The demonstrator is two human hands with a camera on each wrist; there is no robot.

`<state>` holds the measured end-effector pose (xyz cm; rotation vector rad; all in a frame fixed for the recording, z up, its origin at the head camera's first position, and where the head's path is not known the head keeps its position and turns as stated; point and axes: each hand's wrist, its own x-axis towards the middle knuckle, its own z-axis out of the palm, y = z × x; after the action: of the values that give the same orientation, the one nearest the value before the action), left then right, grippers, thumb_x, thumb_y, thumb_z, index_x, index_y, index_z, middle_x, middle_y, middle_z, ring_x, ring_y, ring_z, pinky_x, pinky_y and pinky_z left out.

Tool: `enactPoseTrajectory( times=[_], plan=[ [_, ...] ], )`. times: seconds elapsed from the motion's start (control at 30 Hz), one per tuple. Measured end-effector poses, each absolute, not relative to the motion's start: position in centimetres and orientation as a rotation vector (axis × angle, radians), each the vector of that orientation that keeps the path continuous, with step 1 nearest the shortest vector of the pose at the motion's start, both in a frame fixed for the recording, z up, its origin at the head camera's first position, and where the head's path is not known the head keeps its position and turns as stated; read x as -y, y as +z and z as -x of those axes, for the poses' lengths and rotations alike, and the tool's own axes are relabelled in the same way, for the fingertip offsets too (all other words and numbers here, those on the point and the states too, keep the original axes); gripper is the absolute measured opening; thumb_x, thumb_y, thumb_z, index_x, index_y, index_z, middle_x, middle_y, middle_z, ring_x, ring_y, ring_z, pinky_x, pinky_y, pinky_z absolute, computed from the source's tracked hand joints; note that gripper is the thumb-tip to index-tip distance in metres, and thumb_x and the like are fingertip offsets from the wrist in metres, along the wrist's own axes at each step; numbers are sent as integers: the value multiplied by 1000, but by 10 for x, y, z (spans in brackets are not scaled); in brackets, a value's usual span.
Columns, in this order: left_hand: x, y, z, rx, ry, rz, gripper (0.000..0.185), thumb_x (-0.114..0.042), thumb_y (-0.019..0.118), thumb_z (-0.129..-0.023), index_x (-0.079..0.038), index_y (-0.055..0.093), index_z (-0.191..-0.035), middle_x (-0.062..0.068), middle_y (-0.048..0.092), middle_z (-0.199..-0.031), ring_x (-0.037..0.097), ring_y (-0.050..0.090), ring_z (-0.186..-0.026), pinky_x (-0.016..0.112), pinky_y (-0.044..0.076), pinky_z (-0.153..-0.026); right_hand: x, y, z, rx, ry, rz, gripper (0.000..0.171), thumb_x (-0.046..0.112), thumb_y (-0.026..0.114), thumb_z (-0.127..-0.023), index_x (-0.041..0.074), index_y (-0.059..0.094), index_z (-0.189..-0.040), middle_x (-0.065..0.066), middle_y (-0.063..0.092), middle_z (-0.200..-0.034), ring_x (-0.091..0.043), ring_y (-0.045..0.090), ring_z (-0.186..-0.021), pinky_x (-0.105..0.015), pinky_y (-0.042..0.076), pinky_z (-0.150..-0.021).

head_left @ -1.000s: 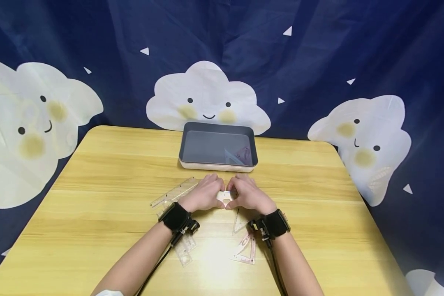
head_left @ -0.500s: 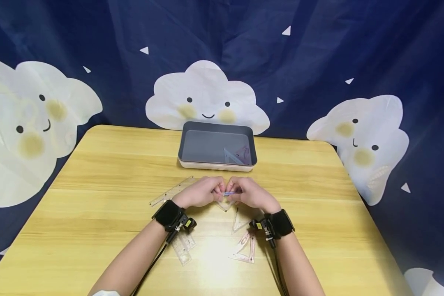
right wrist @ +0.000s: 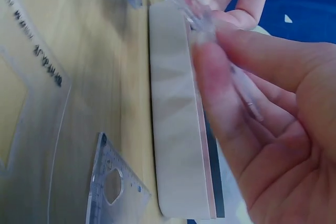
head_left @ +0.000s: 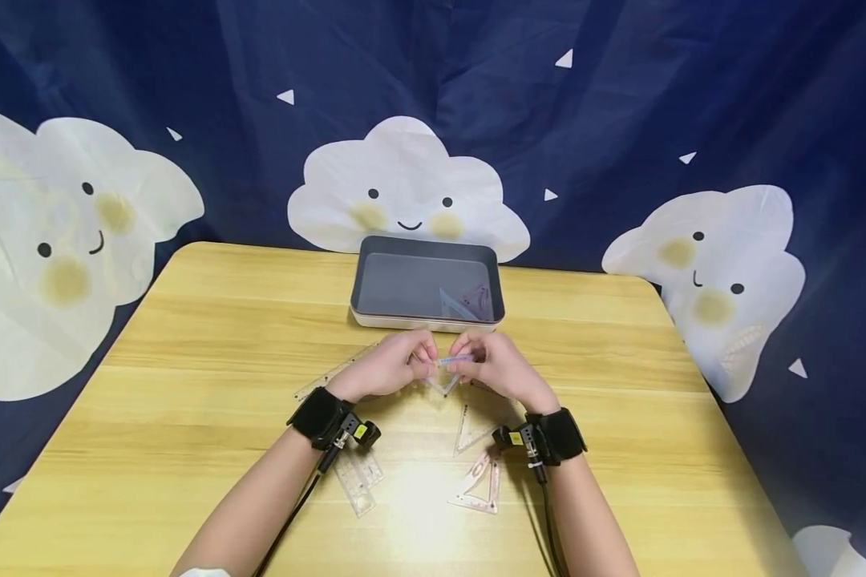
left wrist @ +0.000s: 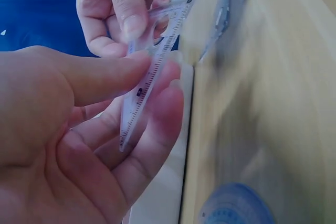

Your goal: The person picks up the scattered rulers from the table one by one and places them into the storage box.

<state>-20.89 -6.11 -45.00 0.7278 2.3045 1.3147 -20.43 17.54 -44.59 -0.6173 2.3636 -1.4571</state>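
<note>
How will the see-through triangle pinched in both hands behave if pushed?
The triangle is probably stiff: it looks straight between the left hand and right hand. Thin and partly cut out, it's likely light. Its glossy surface might slip.

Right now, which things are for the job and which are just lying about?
For the job:
clear plastic triangle, held by left hand and right hand
perhaps the rectangular grey-lined tray

Just lying about:
pink-marked transparent triangle
long clear plastic ruler
</note>
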Motion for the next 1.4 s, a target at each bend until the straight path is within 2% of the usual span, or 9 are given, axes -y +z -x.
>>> enactPoseTrajectory(
  times=[0.13, 0.27, 0.47, 0.63, 0.77, 0.87, 1.07, 1.27, 1.4],
  plan=[
    [63, -447, 211, -2335, 1336, -738, 9, -8, 68, -101, -11, 61, -106, 2, 71, -93, 28, 71, -77, 36, 58, -63, -175, -443, 204, -2418, -1546, 574, 25, 3, 77, -94, -6, 65, -115, -16, 73, -91, -45, 70, -77, -54, 61, -71],
    [64, -446, 212, -2348, 1338, -750, 11, -9, 70, -100, -11, 62, -107, 2, 72, -95, 21, 71, -82, 33, 57, -74, -173, -442, 204, -2458, -1572, 548, 27, 2, 77, -94, -4, 65, -118, -12, 73, -91, -35, 70, -75, -53, 61, -71],
    [66, -448, 214, -2331, 1391, -795, 14, -7, 69, -100, -9, 63, -112, 5, 73, -99, 17, 70, -84, 32, 58, -77, -170, -445, 205, -2464, -1702, 505, 30, 0, 76, -94, -5, 63, -120, -16, 74, -90, -32, 71, -74, -54, 62, -68],
    [67, -447, 212, -2281, 1471, -798, 14, -6, 68, -101, -7, 63, -114, 7, 71, -101, 22, 71, -88, 33, 59, -76, -168, -447, 204, -2430, -1892, 436, 31, -4, 75, -93, -8, 62, -121, -23, 74, -91, -38, 72, -73, -54, 62, -71],
    [69, -447, 211, -2260, 1502, -734, 14, -6, 66, -102, -6, 62, -115, 8, 70, -104, 28, 72, -89, 36, 61, -77, -166, -448, 203, -2401, -1963, 398, 30, -3, 74, -95, -8, 61, -122, -25, 75, -97, -32, 74, -75, -49, 63, -74],
    [69, -445, 213, -2255, 1560, -692, 14, -4, 64, -102, -3, 61, -116, 10, 70, -104, 33, 72, -90, 44, 62, -79, -165, -447, 205, -2403, -2019, 394, 28, -6, 72, -95, -7, 61, -121, -28, 74, -101, -29, 75, -77, -46, 64, -74],
    [68, -436, 217, -2251, 1638, -637, 15, -3, 64, -101, -2, 61, -116, 12, 69, -105, 34, 70, -90, 52, 61, -81, -163, -442, 210, -2413, -2066, 411, 27, -9, 70, -95, -10, 61, -120, -37, 71, -102, -29, 76, -78, -46, 63, -75],
    [69, -439, 216, -2229, 1651, -572, 18, -5, 64, -102, -1, 61, -119, 13, 68, -108, 41, 70, -94, 54, 60, -83, -157, -446, 209, -2465, -2015, 332, 27, -5, 72, -96, -8, 63, -122, -29, 74, -101, -14, 75, -77, -47, 63, -77],
    [71, -444, 215, -2185, 1670, -514, 34, -5, 64, -102, -6, 60, -135, 13, 69, -112, 43, 72, -95, 56, 60, -83, -153, -452, 210, -2483, -1987, 307, 27, -3, 72, -96, -5, 65, -123, -25, 76, -100, -17, 75, -77, -48, 63, -77]
  ],
)
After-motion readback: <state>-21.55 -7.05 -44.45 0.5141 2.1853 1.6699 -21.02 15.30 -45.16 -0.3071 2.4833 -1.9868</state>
